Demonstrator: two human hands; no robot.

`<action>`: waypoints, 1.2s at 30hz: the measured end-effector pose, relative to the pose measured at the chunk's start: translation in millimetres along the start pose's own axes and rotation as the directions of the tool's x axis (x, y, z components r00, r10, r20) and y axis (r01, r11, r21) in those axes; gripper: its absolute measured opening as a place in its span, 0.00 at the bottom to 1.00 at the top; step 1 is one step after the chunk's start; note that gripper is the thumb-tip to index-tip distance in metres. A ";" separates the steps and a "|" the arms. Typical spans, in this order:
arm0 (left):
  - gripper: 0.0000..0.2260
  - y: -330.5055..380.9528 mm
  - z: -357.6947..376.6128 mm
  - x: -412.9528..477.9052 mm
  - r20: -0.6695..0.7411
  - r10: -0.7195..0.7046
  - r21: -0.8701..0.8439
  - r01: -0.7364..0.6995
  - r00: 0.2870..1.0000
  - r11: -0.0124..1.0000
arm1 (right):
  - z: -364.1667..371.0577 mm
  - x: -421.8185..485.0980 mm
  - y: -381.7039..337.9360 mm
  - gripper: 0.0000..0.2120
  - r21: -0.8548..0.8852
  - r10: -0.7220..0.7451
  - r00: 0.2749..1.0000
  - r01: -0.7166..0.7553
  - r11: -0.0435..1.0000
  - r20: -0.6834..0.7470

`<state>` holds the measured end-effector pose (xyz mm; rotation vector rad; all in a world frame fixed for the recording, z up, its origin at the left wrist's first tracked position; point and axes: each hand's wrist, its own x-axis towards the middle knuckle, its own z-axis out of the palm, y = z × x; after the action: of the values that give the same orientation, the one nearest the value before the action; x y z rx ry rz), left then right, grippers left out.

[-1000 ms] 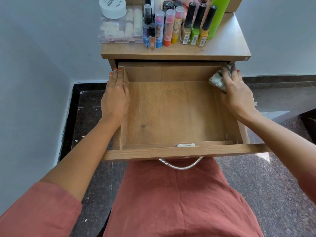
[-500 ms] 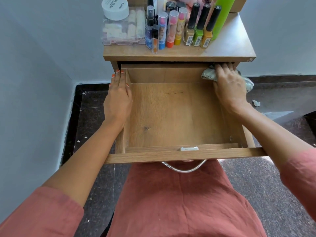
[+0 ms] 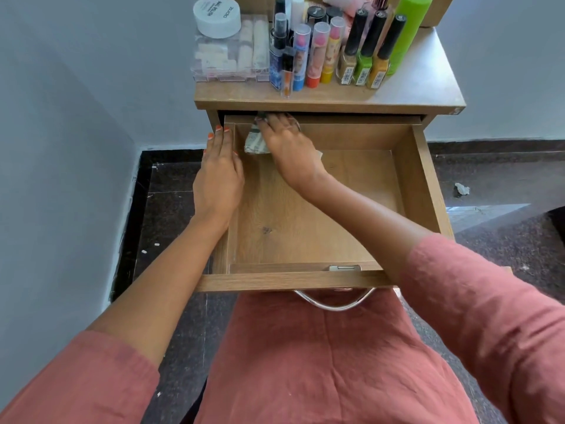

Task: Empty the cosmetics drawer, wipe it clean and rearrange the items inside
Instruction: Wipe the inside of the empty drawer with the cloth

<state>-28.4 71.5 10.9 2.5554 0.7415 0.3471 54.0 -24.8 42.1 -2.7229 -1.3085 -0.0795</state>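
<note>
Right hand (image 3: 287, 145) flat, pressing the cloth (image 3: 253, 143) beside the left hand (image 3: 218, 175), which lies flat on the drawer (image 3: 423, 191). Shove hard and the nail polish bottles (image 3: 363, 56) beyond the fingertips may topple.

Pulled-out wooden drawer (image 3: 422, 185) seen from above, its metal handle (image 3: 333, 304) toward the viewer. The right hand (image 3: 287, 148) presses a patterned cloth (image 3: 254, 144) into the rear left corner, and the left hand (image 3: 218, 175) lies flat along the left wall's rim. Nail polish bottles (image 3: 363, 56), a clear box (image 3: 226, 56) and a white jar (image 3: 217, 15) stand on the cabinet top (image 3: 422, 87).

The drawer (image 3: 305, 215) is made of matt, grained wood. Its handle (image 3: 333, 307) is formed of glossy metal.
</note>
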 end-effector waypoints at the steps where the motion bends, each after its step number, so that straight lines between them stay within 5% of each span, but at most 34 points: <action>1: 0.20 0.0 -0.2 0.2 -0.001 0.002 -0.001 -0.002 1.000 1.000 | -1.3 0.2 0.4 0.29 0.008 -0.004 1.000 0.003 1.000 0.012; 12: 0.20 -1.6 1.5 0.1 -0.006 0.001 -0.021 -0.001 1.000 1.000 | -5.6 -15.9 30.6 0.27 0.023 0.134 0.991 -0.135 0.991 0.023; 21: 0.20 -0.6 0.3 0.8 -0.001 -0.014 -0.045 0.014 1.000 0.999 | 5.1 20.7 -17.1 0.27 0.041 -0.045 0.999 0.044 0.998 0.024; 29: 0.20 -2.4 0.9 1.7 -0.002 -0.016 -0.103 0.015 1.000 0.995 | -11.4 37.0 -8.3 0.28 0.112 -0.123 0.977 0.104 0.988 0.174; 36: 0.20 -1.8 -11.1 0.0 0.033 -0.042 -0.142 0.046 0.999 0.989 | -2.9 37.2 -4.8 0.27 0.255 -0.132 0.984 0.099 0.962 0.117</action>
<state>-33.1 76.8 19.6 2.4014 0.7337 0.3344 73.5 6.6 49.0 -2.4767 -1.4054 0.2432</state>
